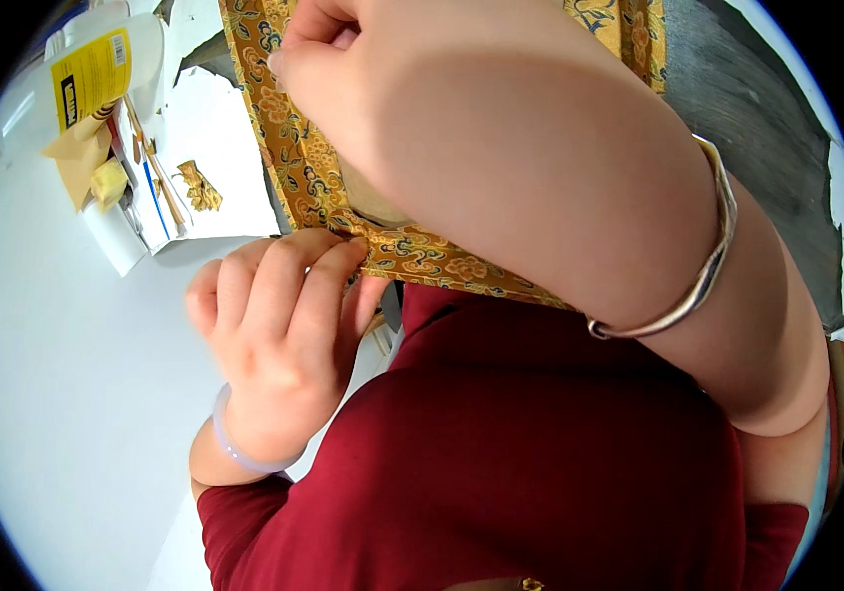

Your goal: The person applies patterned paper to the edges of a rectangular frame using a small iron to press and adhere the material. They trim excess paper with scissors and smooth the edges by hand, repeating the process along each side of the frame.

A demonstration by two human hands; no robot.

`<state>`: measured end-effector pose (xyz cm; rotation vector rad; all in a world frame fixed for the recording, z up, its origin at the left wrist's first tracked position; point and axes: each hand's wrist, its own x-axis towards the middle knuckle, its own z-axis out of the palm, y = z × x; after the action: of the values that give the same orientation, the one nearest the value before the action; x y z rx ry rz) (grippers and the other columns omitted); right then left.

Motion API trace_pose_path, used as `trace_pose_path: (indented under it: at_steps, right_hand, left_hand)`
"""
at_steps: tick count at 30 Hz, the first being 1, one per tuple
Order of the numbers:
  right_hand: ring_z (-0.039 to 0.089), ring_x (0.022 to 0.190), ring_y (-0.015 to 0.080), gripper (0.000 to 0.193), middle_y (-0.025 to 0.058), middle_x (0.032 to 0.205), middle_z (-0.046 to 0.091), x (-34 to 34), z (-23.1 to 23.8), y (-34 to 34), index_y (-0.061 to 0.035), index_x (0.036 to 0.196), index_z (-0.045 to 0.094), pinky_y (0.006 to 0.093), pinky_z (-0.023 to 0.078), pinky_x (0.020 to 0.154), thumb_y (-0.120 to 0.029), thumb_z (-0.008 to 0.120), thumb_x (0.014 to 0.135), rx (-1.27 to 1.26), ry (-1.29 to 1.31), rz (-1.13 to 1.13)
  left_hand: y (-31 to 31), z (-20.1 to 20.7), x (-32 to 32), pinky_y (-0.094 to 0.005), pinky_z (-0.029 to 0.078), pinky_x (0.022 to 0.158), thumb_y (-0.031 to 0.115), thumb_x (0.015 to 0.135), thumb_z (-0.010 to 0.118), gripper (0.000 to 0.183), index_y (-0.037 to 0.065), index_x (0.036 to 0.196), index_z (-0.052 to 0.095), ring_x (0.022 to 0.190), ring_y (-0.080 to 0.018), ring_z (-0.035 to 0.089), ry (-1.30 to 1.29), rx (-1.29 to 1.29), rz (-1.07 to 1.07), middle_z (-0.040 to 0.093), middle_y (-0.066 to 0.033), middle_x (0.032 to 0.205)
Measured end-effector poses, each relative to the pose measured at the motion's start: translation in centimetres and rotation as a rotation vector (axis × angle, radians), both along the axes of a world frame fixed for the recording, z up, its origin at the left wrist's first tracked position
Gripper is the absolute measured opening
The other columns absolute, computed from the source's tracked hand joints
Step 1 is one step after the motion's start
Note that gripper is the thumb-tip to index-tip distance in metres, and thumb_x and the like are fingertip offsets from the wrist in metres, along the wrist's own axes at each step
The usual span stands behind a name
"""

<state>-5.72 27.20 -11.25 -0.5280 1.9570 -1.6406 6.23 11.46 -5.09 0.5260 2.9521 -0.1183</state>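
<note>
A flat frame-shaped piece covered in gold-brown floral brocade [446, 260] lies in front of me, its near edge close to my body. My left hand [284, 310] is at its near left corner, thumb and fingertips pinched together on the brocade edge. Crossing over the piece, my right forearm reaches up to the left. My right hand [328, 74] is curled with its thumb pressed in, over the brocade's left border. Whatever lies between those fingers is hidden. The forearm also covers much of the middle of the piece.
At the upper left stands a translucent white container [146, 44] with a yellow label. Near it are thin brushes [168, 187], a yellow block [108, 184], a white cylinder [114, 236] and a crumpled gold scrap [200, 187] on white paper [235, 148]. A dark grey board [752, 148] lies at the right.
</note>
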Motion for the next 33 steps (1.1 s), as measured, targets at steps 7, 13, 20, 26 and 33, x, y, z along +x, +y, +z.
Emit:
trace_pose_path:
  at_steps: [7,13,20,26,33]
  right_hand:
    - [0.052,0.063,0.0038,0.019,-0.0019,0.084,0.064,-0.1,0.0,-0.1,-0.0016,0.112,0.069,0.0219,0.044,0.056,-0.020,0.064,0.110,0.003,-0.002,-0.001]
    - [0.053,0.063,0.0040,0.020,-0.0018,0.084,0.064,0.0,0.2,-0.1,-0.0016,0.112,0.069,0.0221,0.044,0.057,-0.020,0.064,0.110,0.003,0.000,-0.003]
    - [0.053,0.063,0.0043,0.020,-0.0017,0.083,0.064,-0.4,0.1,-0.1,-0.0016,0.112,0.069,0.0223,0.045,0.057,-0.020,0.064,0.110,-0.007,0.004,-0.014]
    - [0.053,0.063,0.0045,0.020,-0.0015,0.083,0.064,-0.6,0.0,0.1,-0.0016,0.112,0.069,0.0225,0.045,0.057,-0.020,0.064,0.110,-0.017,0.004,-0.014]
    - [0.054,0.063,0.0048,0.020,-0.0014,0.083,0.064,-0.8,0.3,-0.3,-0.0015,0.111,0.069,0.0226,0.045,0.057,-0.021,0.064,0.111,-0.019,-0.001,-0.009]
  left_hand:
    - [-0.6,-1.4,0.9,-0.0330,0.039,0.084,0.018,0.086,0.086,0.023,0.009,0.105,0.076,0.088,-0.0193,0.063,0.030,0.147,0.021,0.074,-0.0002,0.104]
    - [-0.2,-0.3,0.4,-0.0347,0.038,0.079,0.023,0.087,0.085,0.026,0.010,0.107,0.076,0.083,-0.0194,0.060,-0.064,0.022,0.065,0.073,0.0013,0.105]
    - [0.0,-0.2,0.6,-0.0366,0.037,0.079,0.033,0.092,0.083,0.027,0.013,0.108,0.077,0.084,-0.0210,0.057,0.009,-0.080,0.060,0.067,-0.0018,0.104]
    - [-0.5,0.3,0.7,-0.0370,0.036,0.080,0.041,0.089,0.086,0.031,0.016,0.107,0.079,0.083,-0.0225,0.051,-0.013,-0.206,0.112,0.057,-0.0030,0.099]
    - [-1.6,0.1,2.5,-0.0338,0.037,0.082,0.024,0.082,0.094,0.028,0.013,0.104,0.079,0.083,-0.0196,0.054,0.136,-0.080,0.114,0.057,0.0000,0.091]
